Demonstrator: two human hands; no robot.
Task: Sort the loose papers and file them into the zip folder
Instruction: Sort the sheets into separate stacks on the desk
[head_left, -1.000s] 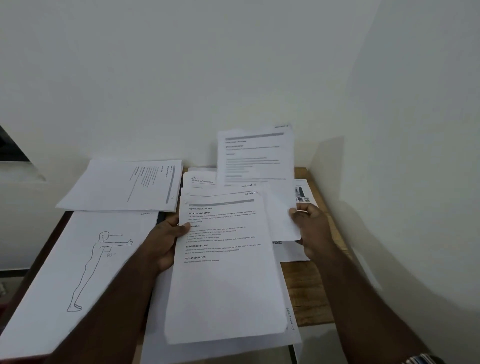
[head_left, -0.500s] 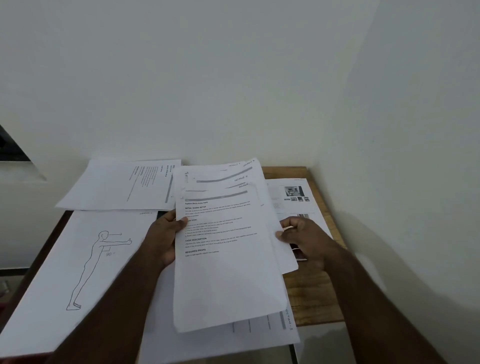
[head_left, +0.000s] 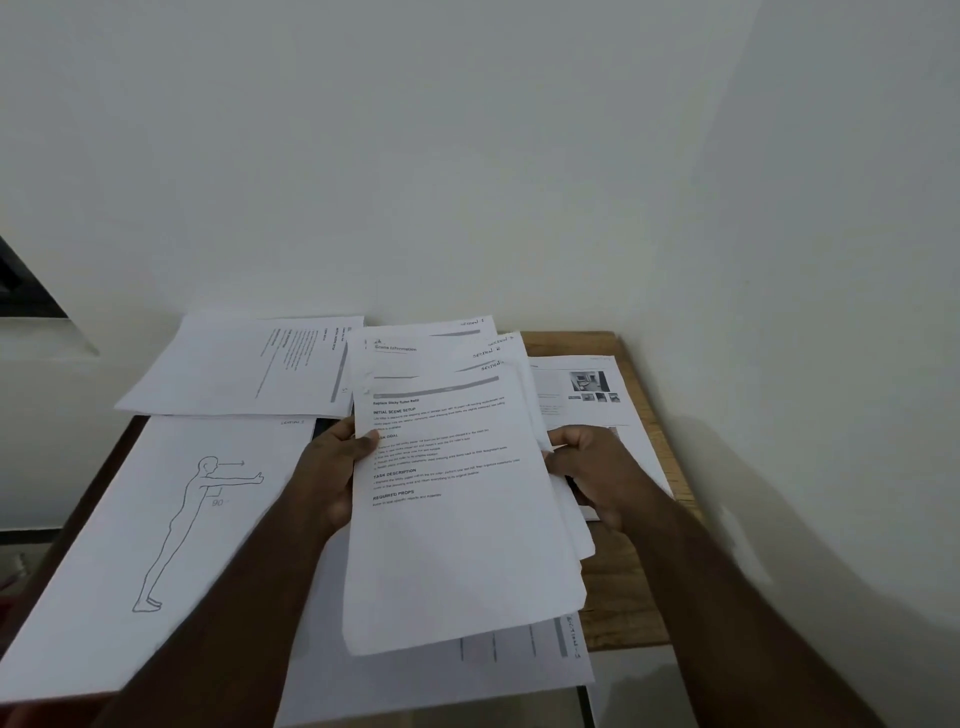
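both hands (head_left: 332, 478) (head_left: 597, 467) grip the paper stack (head_left: 457, 519), long axis pointing away, headings far.

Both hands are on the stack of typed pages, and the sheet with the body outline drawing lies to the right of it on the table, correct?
Not quite. The head view shows the left hand and right hand gripping the stack of typed pages, but the body outline sheet lies to its left on the table, not its right.
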